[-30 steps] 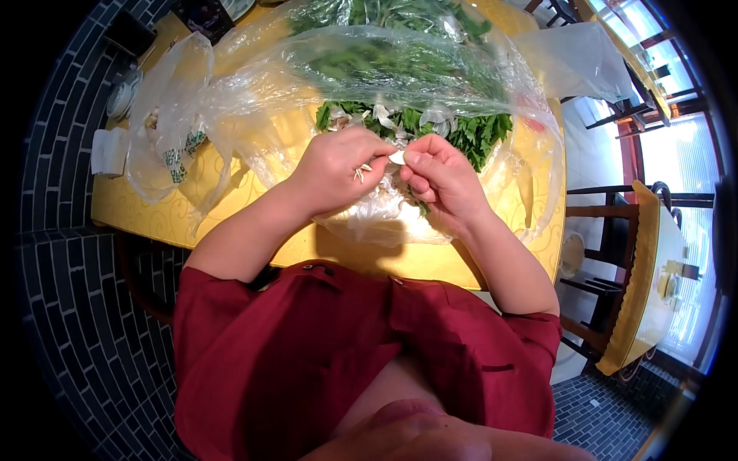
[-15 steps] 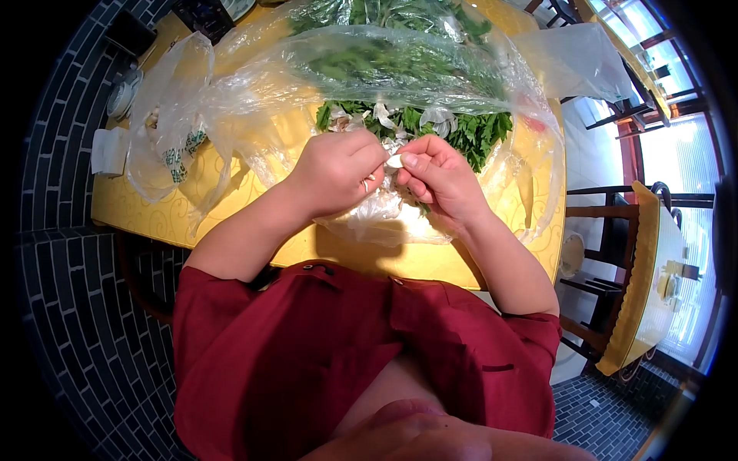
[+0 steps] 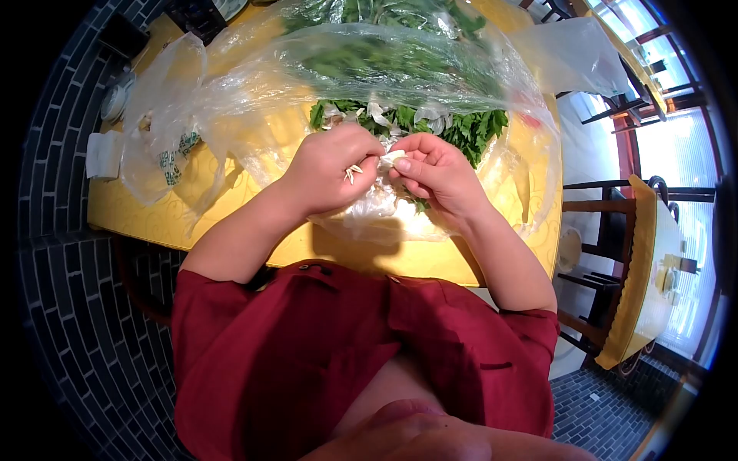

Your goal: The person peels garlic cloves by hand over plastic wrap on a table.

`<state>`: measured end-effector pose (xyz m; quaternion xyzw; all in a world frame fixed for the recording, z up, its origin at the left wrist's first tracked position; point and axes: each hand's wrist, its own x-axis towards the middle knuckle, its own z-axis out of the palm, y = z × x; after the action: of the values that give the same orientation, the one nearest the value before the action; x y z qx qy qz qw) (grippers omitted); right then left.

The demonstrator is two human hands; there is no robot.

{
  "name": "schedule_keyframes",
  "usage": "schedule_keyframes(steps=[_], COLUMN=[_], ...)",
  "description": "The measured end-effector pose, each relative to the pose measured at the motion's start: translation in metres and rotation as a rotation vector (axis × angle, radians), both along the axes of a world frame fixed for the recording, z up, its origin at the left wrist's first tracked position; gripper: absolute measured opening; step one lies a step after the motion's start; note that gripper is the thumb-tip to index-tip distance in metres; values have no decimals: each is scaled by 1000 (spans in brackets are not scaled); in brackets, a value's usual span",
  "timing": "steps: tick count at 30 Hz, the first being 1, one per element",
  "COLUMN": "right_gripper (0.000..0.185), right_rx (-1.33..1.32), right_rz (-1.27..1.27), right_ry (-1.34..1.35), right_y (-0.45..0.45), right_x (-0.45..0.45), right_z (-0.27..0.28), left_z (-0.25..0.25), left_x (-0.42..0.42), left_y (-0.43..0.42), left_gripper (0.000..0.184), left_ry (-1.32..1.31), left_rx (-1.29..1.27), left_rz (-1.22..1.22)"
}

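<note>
A white garlic clove (image 3: 394, 157) is pinched between the thumb and fingers of my right hand (image 3: 440, 173). My left hand (image 3: 332, 167) is closed just beside it, its fingertips close to the clove. From the left fist poke several small pale pointed pieces (image 3: 353, 174), whose kind I cannot make out. Papery white garlic skins (image 3: 377, 206) lie on clear plastic under both hands. Just beyond them are green leaves (image 3: 477, 132) with more skins on top.
A large clear plastic bag (image 3: 346, 65) covers more greens on the yellow table (image 3: 146, 217). At the left are another plastic bag (image 3: 154, 154) and a white box (image 3: 103, 155). A chair (image 3: 603, 265) and a second table (image 3: 642, 269) stand at the right.
My left fist has turned slightly, showing more of the pale pointed pieces. The clove has shifted a little in my right fingertips. The whole view has moved slightly.
</note>
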<state>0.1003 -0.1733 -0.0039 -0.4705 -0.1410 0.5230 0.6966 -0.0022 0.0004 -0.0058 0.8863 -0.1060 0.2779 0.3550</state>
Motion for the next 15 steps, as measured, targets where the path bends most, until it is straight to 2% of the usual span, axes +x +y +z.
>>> schedule_keyframes(steps=[11, 15], right_gripper=[17, 14], right_rx=[6, 94], right_rz=[78, 64], right_ry=[-38, 47], right_y=[0, 0], right_x=[-1, -2], right_z=[-5, -5], left_z=[1, 3], left_x=[2, 2], left_y=[0, -1], left_gripper=[10, 8], left_ry=[-11, 0], left_rx=[-96, -95], left_rz=[58, 117])
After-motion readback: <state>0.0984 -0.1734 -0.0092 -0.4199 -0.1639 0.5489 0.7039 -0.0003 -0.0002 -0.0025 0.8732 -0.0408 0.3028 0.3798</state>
